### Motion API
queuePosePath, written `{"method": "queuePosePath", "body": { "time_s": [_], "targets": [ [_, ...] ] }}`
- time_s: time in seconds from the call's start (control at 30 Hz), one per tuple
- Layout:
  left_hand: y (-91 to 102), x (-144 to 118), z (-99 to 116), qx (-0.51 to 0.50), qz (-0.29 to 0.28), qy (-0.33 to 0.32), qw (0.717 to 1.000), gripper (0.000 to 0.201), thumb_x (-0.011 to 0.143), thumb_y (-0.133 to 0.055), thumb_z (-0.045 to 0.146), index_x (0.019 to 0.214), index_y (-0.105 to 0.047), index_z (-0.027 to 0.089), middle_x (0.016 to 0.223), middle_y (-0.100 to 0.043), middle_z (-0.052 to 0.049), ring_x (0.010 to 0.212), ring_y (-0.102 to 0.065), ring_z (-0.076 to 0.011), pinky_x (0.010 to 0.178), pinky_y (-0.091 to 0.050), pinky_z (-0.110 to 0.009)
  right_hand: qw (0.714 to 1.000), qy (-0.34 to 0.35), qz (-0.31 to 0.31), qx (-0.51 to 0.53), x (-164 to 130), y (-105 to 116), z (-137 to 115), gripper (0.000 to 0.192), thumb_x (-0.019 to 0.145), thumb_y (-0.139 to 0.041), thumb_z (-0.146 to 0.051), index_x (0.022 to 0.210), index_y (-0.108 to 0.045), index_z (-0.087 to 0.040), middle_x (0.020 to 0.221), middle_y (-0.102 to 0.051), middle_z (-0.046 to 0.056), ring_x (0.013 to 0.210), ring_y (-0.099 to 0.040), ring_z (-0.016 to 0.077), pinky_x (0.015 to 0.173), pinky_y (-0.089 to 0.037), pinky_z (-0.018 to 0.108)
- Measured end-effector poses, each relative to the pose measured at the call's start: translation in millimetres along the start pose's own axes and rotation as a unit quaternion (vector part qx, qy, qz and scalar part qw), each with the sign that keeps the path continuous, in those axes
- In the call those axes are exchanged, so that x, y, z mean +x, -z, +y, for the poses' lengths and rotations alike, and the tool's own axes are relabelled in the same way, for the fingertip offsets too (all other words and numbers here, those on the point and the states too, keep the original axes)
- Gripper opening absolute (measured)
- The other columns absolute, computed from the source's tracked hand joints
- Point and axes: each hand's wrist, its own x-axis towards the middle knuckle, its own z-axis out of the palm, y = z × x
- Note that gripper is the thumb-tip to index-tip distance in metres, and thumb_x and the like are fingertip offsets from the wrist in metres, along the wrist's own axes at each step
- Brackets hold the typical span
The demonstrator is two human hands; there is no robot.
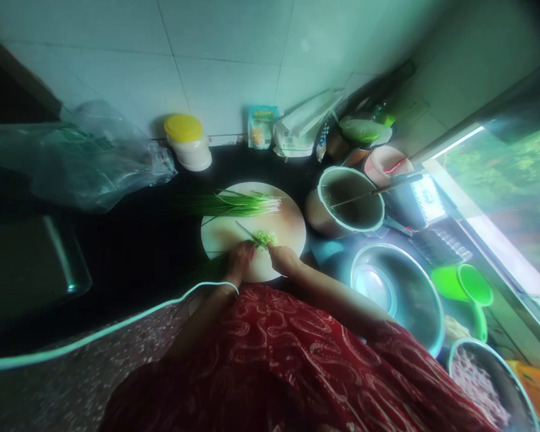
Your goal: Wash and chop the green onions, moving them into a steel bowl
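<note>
1. Centrally, on the dark desk [130,258]: round board [290,230], set near the front edge, presumably for work from directly above.
2. Across the far part of the board: spring onions [252,205], laid side by side, white ends to the right, leaves reaching past the left edge; lying apart from the blade, probably to save room in front.
3. On the nearer part: chopped pieces [266,237] in a small heap, just beside the knife [247,231].
4. By the heap, on its near side: right hand [282,258], apparently grasping the knife by a handle not visible; blade slanting to the far left, likely for control.
5. Opposite: left hand [242,259], bent in close to the blade, perhaps for steadying; impossible to tell whether grasping anything.
6. Toward the wall [225,78]: plastic bag [94,174] and yellow-lidded jar [193,155], seemingly to spare the middle.
7. To the right: pot [319,217] and metal basin [414,294], perhaps for easy reach.
</note>
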Motion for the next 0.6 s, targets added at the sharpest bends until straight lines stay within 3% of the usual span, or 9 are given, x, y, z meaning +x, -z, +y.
{"method": "queuePosePath", "body": {
  "time_s": [0.27, 0.47, 0.6],
  "targets": [
    [-9.6, -3.3, -5.3, 0.019, -0.014, 0.017, 1.0, 0.025, 0.097, -0.04, 0.023, 0.092, -0.064, 0.015, 0.091, -0.065, -0.011, 0.084, -0.059, -0.0219, 0.076, -0.046, -0.034, 1.0, -0.003, -0.007, 0.016, 7.4, -5.4, -8.8, 0.039, 0.09, -0.034, -0.009, 0.127, -0.044, -0.012, 0.099, -0.071, 0.015, 0.097, -0.068, 0.0238, 0.078, -0.052, 0.032],
    [-5.1, -3.0, -1.8, 0.007, 0.012, 0.012, 1.0, 0.027, 0.098, -0.038, 0.025, 0.095, -0.063, 0.016, 0.093, -0.064, -0.011, 0.084, -0.059, -0.0206, 0.077, -0.046, -0.033, 1.0, 0.001, -0.022, 0.009, -1.2, 0.8, -4.5, 0.035, 0.09, -0.038, -0.011, 0.124, -0.045, -0.014, 0.099, -0.07, 0.014, 0.096, -0.068, 0.0233, 0.078, -0.052, 0.031],
    [-4.0, -4.0, -2.5, 0.017, -0.016, 0.019, 1.0, 0.03, 0.098, -0.037, 0.025, 0.09, -0.064, 0.016, 0.09, -0.064, -0.01, 0.081, -0.058, -0.0194, 0.075, -0.046, -0.032, 1.0, 0.004, -0.017, 0.016, 6.2, -5.7, -13.8, 0.04, 0.088, -0.036, -0.008, 0.128, -0.044, -0.011, 0.104, -0.069, 0.016, 0.098, -0.068, 0.024, 0.079, -0.052, 0.032]
  ]
}}
